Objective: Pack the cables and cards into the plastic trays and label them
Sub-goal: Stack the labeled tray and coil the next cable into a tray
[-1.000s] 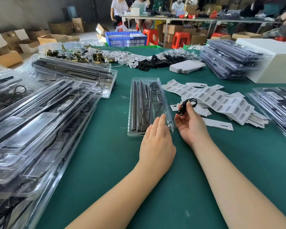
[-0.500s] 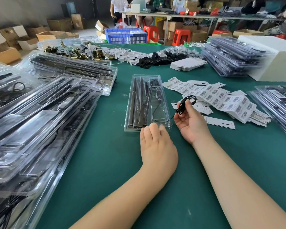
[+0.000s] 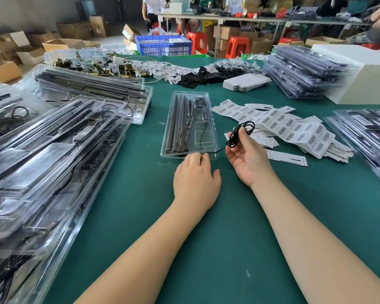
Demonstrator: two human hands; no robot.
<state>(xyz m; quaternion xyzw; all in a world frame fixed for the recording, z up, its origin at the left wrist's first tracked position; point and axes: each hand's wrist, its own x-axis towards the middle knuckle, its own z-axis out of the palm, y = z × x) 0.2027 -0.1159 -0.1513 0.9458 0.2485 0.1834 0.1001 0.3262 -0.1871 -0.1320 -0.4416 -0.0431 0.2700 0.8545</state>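
The green table (image 3: pixel 206 249) carries the clear tray (image 3: pixel 190 126) at its middle, long axis running away from the person, dark rods along the tray's left side. Right of the tray lie barcode labels (image 3: pixel 294 128). The right hand (image 3: pixel 247 156), just right of the tray, pinches a coiled black cable (image 3: pixel 241 133). The left hand (image 3: pixel 195 178) touches the tray's near edge, fingers curled down onto it.

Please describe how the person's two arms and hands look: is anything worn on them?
Both forearms are bare up to the frame's lower edge, with no sleeves in view. The left hand and right hand wear no gloves. No rings, watch, bracelets or markings show on them.
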